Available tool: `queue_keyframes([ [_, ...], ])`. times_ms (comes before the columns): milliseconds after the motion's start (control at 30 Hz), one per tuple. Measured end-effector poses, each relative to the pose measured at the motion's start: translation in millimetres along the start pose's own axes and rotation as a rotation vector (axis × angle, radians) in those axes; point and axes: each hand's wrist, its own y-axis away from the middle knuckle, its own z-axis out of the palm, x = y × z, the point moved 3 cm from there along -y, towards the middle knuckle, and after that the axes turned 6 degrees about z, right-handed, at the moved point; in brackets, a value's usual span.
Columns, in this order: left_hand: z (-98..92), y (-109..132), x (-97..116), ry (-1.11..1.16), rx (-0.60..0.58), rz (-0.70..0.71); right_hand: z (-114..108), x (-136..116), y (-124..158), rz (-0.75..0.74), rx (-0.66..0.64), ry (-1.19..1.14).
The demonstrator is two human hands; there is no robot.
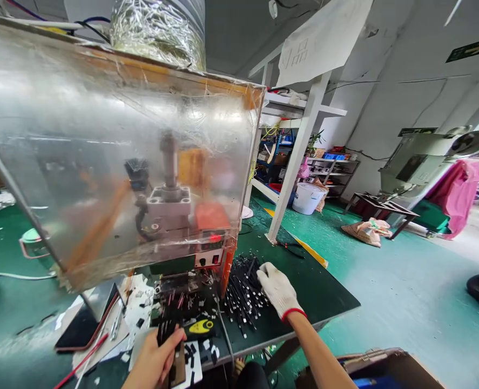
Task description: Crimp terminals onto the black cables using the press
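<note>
Near edge of the worktop (332,303): holds a few dark strips (166,328) in the bare left hand (158,359), with the grip pinched around them, presumably to keep them lined up. Just below the thumb, a brown flat piece (179,370); cannot tell whether also clasped. Beside it, a white card (197,370) with small black scraps on it. Slightly beyond, a yellow-and-black handle (201,327), likely laid there for easy reach. To the right, rests the gloved right hand (278,292) at the edge of a pile of black strips (245,297), with fingers curled down; cannot tell whether pinching a strip or only touching. Heaped loosely between glove and machine, with many pale ends facing the near edge, perhaps for quick picking. Over to the left, a phone (85,324), apparently set aside from the hands. Behind, a press (169,208) and a control box (209,258) within a cloudy clear enclosure (81,135), possibly screened against fumes, judging by the foil-like duct (158,35) above. Farther off, pliers (291,249) by the foot of a white frame (295,173); beyond, a white bucket (307,199) on the green floor.
</note>
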Motion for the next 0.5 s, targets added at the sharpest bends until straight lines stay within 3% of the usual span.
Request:
queue_keyframes([
  [67, -5.1, 8.7, 4.9, 0.078, -0.050, -0.028, -4.3, -1.9, 18.1, -0.001, -0.052, -0.239],
  [133, -11.7, 19.0, 9.9, 0.096, -0.057, -0.038, 2.4, -12.2, 43.5, -0.036, -0.225, -0.474],
  [233, -22.8, 30.8, 14.4, 0.113, 0.016, -0.032, 32.2, -39.3, 84.9, -0.068, -0.572, -0.709],
  [300, -29.7, 36.1, 15.5, 0.155, 0.085, -0.036, 59.6, -58.3, 104.3, -0.047, -0.730, -0.748],
  [367, -35.6, 41.4, 16.5, 0.191, 0.155, -0.043, 86.7, -73.7, 112.8, -0.018, -0.791, -0.727],
  [500, -45.7, 54.3, 18.3, 0.226, 0.261, -0.057, 124.1, -90.8, 108.2, -0.006, -0.761, -0.717],
])
